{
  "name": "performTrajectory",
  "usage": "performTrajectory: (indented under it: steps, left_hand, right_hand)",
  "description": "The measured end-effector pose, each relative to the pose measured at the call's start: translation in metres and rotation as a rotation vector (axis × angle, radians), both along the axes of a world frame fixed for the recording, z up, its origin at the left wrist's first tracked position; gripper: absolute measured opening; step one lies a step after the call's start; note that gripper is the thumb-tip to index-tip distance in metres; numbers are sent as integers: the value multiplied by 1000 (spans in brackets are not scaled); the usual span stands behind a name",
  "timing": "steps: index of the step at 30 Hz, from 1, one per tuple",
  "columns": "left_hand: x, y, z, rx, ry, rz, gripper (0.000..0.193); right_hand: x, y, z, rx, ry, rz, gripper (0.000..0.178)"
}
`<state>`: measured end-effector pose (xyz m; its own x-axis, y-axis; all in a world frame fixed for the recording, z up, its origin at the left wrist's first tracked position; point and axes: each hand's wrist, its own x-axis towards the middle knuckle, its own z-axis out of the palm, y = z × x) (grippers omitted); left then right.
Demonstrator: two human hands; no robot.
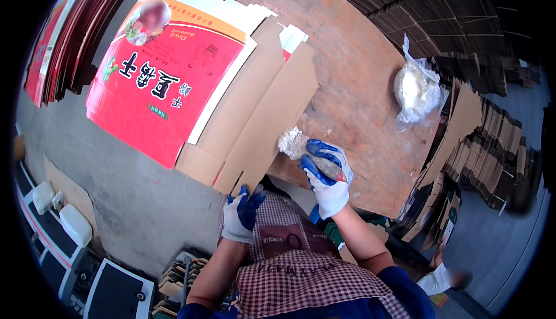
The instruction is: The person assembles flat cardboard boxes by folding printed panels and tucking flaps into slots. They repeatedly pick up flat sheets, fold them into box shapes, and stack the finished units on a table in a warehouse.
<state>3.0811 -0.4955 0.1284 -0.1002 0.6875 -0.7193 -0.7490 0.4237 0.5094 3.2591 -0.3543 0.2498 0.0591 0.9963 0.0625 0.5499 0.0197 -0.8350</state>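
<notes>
A flattened cardboard box (231,128) lies across the wooden table, its brown flaps towards me and its printed red panel (168,93) to the left. My left hand (242,213), in a white glove with blue-coated fingers, is closed at the near edge of the brown flap. In the same kind of glove, my right hand (329,174) is wrapped round a greyish tool with a clumpy white head (292,143) and a red end. That head is at the right edge of the cardboard; I cannot tell whether it touches.
On the right of the wooden table (353,75) sits a clear plastic bag (416,90) of white material. Stacked red cartons (69,41) stand at far left, brown cardboard stacks (489,145) at right. White jugs (75,225) are at lower left. Another person's sleeve (435,281) shows at lower right.
</notes>
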Motion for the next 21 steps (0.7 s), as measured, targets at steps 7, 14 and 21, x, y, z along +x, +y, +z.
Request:
performTrajectory:
  steps: [7, 14, 21]
  left_hand:
    - [-10, 10, 19, -105, -31, -85, 29]
    - [-26, 13, 31, 176, 651, -704, 28]
    - [-18, 10, 28, 284, 525, -450, 27]
  right_hand:
    - [-16, -28, 6, -303, 192, 168, 28]
    - [6, -10, -7, -67, 27, 351, 38]
    - [3, -19, 15, 99, -62, 390, 45]
